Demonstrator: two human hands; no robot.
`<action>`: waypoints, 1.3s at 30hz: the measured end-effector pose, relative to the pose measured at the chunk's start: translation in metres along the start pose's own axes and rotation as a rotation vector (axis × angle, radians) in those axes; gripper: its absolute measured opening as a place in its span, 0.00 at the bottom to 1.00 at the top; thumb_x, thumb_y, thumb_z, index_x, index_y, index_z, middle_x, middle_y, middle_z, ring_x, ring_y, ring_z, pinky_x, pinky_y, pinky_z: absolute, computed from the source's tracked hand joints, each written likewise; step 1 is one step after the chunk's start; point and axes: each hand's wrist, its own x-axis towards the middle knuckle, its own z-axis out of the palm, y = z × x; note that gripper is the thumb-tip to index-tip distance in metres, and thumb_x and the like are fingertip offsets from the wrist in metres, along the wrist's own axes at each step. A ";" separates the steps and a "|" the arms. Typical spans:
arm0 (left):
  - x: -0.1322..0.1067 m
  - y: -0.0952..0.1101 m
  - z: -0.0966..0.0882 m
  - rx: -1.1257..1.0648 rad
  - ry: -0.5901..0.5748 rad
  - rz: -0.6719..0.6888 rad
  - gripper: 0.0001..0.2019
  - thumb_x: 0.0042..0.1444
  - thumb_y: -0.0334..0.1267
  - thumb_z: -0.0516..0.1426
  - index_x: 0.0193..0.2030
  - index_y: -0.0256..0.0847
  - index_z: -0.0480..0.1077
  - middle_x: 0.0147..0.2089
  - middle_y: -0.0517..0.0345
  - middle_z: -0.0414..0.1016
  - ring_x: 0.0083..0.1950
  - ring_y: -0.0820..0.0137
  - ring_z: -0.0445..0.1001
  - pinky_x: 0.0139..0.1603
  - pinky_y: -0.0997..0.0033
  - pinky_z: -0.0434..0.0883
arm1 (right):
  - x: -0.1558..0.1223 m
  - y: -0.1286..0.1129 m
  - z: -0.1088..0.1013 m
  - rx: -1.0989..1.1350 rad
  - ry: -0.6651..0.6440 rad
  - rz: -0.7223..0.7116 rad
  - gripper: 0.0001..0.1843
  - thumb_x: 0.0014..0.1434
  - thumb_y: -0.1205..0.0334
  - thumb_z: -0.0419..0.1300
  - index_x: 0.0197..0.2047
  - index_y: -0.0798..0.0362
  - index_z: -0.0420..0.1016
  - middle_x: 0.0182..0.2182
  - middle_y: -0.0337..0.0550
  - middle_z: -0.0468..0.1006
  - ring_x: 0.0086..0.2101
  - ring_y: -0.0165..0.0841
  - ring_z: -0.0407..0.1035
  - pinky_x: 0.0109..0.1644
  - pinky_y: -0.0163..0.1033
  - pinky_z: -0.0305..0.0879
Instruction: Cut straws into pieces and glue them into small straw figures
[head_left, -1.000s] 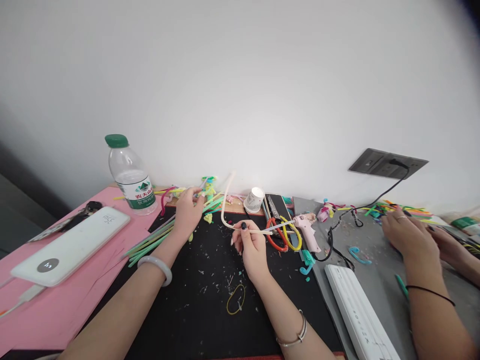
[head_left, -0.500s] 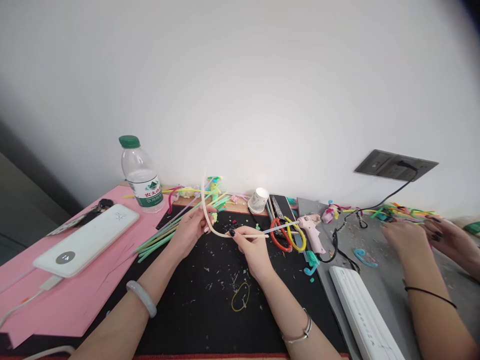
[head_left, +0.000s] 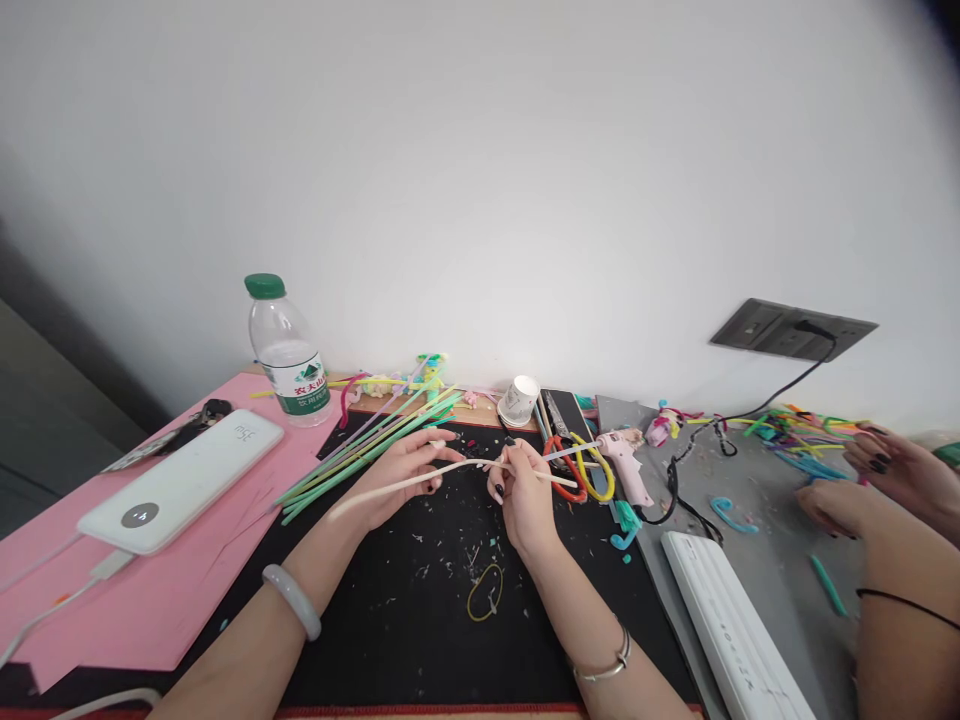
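A cream pipe cleaner point(head_left: 375, 490) runs in a shallow arc across the front of both hands. My right hand point(head_left: 525, 490) pinches it near its right end between thumb and fingers. My left hand point(head_left: 405, 468) has its fingers apart, with the pipe cleaner passing over it; no grip on it shows. Just behind the left hand lies a bundle of green, yellow and purple pipe cleaners point(head_left: 360, 455). Orange-handled scissors point(head_left: 564, 480) and yellow-handled scissors point(head_left: 600, 485) rest beyond the right hand, close to a pink glue gun point(head_left: 626, 470).
A water bottle point(head_left: 292, 360) and a white power bank point(head_left: 187, 480) stand on pink board point(head_left: 187, 590) at left. A paper cup point(head_left: 519, 400) sits by the wall. A rubber band point(head_left: 485, 592) and scraps lie on the black mat point(head_left: 390, 640). At right are a power strip point(head_left: 731, 620) and another person's hands point(head_left: 847, 505).
The pipe cleaner's left end has swung down from upright to lie leftward. My left hand has loosened its fingers. The other person's near hand has shifted right, uncovering a green piece.
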 end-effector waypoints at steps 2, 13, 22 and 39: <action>-0.004 0.000 0.006 0.078 -0.090 0.003 0.18 0.49 0.35 0.59 0.49 0.42 0.67 0.51 0.49 0.70 0.30 0.76 0.72 0.31 0.77 0.68 | -0.001 -0.002 0.001 0.010 -0.002 0.004 0.13 0.55 0.59 0.54 0.22 0.53 0.58 0.13 0.28 0.53 0.13 0.21 0.49 0.14 0.27 0.47; -0.007 0.004 0.011 0.225 -0.164 0.072 0.16 0.51 0.36 0.57 0.48 0.40 0.69 0.50 0.50 0.71 0.43 0.70 0.70 0.42 0.72 0.66 | -0.002 0.000 0.005 0.014 -0.009 0.073 0.14 0.52 0.56 0.59 0.23 0.54 0.60 0.15 0.27 0.58 0.10 0.20 0.52 0.10 0.26 0.49; -0.006 0.002 0.012 0.374 -0.222 -0.035 0.12 0.50 0.43 0.57 0.32 0.34 0.70 0.21 0.64 0.63 0.17 0.83 0.52 0.18 0.79 0.48 | -0.005 0.004 0.005 -0.010 -0.014 0.067 0.12 0.54 0.56 0.57 0.25 0.54 0.64 0.13 0.26 0.53 0.11 0.20 0.49 0.12 0.26 0.45; 0.010 0.008 -0.016 -0.523 0.430 0.283 0.02 0.49 0.29 0.57 0.31 0.35 0.69 0.24 0.64 0.65 0.18 0.85 0.59 0.19 0.86 0.63 | -0.010 0.007 0.004 -0.391 -0.030 -0.035 0.19 0.57 0.60 0.48 0.16 0.52 0.52 0.10 0.31 0.55 0.13 0.22 0.48 0.17 0.30 0.44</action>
